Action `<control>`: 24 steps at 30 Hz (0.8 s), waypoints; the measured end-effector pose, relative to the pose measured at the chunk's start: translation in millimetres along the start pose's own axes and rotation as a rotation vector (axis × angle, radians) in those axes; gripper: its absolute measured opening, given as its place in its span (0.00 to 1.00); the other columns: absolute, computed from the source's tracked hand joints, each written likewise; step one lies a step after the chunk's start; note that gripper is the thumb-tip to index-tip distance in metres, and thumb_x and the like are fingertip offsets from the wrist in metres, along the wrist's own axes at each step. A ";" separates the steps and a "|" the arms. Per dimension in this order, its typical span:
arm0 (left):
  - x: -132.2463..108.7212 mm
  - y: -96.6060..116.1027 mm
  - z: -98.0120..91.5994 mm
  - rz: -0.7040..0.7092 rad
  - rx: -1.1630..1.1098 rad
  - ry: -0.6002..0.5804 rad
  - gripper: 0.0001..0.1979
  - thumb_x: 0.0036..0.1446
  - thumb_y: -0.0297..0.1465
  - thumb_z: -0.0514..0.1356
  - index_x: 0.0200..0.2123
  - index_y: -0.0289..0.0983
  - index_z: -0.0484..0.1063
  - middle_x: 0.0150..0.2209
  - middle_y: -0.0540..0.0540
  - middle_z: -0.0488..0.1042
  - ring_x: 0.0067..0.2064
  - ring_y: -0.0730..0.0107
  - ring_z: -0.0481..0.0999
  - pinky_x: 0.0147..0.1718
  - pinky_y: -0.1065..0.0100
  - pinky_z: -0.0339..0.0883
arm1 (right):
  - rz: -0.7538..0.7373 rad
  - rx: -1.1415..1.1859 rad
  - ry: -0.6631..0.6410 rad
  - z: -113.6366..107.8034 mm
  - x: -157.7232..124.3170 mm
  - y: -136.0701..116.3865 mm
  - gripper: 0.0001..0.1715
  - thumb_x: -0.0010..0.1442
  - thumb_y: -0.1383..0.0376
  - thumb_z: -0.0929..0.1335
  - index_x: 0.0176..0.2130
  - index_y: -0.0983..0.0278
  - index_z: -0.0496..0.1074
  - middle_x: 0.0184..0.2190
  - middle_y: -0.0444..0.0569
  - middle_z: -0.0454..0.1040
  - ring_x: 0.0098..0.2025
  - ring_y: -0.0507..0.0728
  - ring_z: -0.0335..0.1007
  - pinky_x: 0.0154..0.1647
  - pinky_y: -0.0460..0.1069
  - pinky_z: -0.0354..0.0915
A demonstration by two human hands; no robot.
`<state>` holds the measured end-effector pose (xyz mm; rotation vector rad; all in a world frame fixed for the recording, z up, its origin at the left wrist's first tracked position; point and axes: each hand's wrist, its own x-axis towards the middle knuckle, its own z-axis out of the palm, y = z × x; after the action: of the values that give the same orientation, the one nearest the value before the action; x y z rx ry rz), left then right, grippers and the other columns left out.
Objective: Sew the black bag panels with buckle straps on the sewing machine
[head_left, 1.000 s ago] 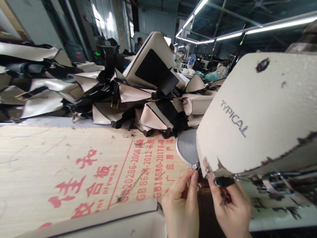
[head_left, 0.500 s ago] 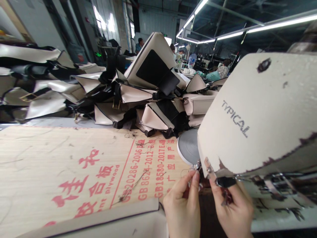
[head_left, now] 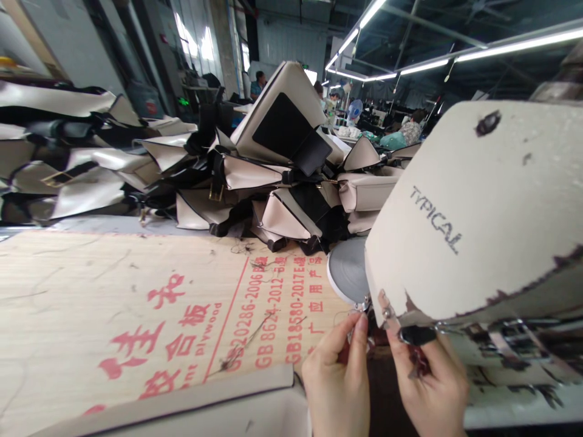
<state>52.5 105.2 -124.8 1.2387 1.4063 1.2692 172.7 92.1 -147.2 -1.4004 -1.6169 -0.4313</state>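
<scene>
At the lower right stands a worn cream sewing machine (head_left: 446,206) marked TYPICAL. My left hand (head_left: 341,370) is closed in a pinch beside the small metal parts below the grey disc (head_left: 348,270); whatever lies between its thumb and finger is too small to name. Just right of it, my right hand (head_left: 428,376) has its fingers bent under the machine head, by a black lever (head_left: 416,335), and partly hidden by it. What these fingers hold cannot be made out. A beige panel with a dark edge (head_left: 218,408) lies left of my left hand.
Beige and black bags (head_left: 291,209) are heaped along the back of the plywood table (head_left: 136,291). Loose dark threads (head_left: 255,334) lie on the board. Far behind, people sit near a blue fan (head_left: 354,111).
The whole view has shifted very slightly. Both hands keep the same pose at the machine.
</scene>
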 end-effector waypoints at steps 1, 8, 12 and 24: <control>0.1 0.1 -0.2 0.001 0.002 -0.002 0.10 0.53 0.33 0.59 0.35 0.36 0.77 0.26 0.49 0.77 0.25 0.72 0.71 0.26 0.75 0.66 | 0.008 0.003 -0.002 0.2 -0.4 0.2 0.12 0.59 0.64 0.64 0.39 0.69 0.72 0.17 0.47 0.69 0.24 0.56 0.69 0.34 0.49 0.66; 1.9 1.8 0.3 -0.008 -0.011 -0.014 0.10 0.53 0.33 0.58 0.35 0.36 0.78 0.27 0.49 0.77 0.26 0.72 0.72 0.27 0.75 0.66 | 0.026 0.012 0.014 0.7 -1.1 0.4 0.11 0.58 0.64 0.64 0.27 0.66 0.69 0.18 0.48 0.69 0.21 0.54 0.66 0.36 0.50 0.67; 1.0 2.7 -0.1 -0.004 -0.002 -0.025 0.10 0.53 0.33 0.58 0.35 0.36 0.78 0.25 0.50 0.76 0.25 0.72 0.72 0.26 0.75 0.66 | -0.029 -0.008 -0.031 -0.1 -1.2 3.8 0.10 0.58 0.65 0.64 0.27 0.66 0.69 0.18 0.47 0.69 0.20 0.53 0.65 0.38 0.51 0.67; 0.8 3.2 1.9 0.069 -0.024 0.039 0.10 0.52 0.35 0.59 0.33 0.39 0.78 0.26 0.49 0.78 0.24 0.70 0.73 0.25 0.73 0.68 | -0.040 -0.054 -0.012 0.3 -1.4 4.6 0.10 0.58 0.64 0.65 0.27 0.65 0.71 0.17 0.48 0.69 0.21 0.55 0.67 0.35 0.51 0.68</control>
<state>54.6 106.3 -121.8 1.2616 1.3825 1.3603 176.7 92.9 -149.9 -1.4156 -1.6563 -0.4942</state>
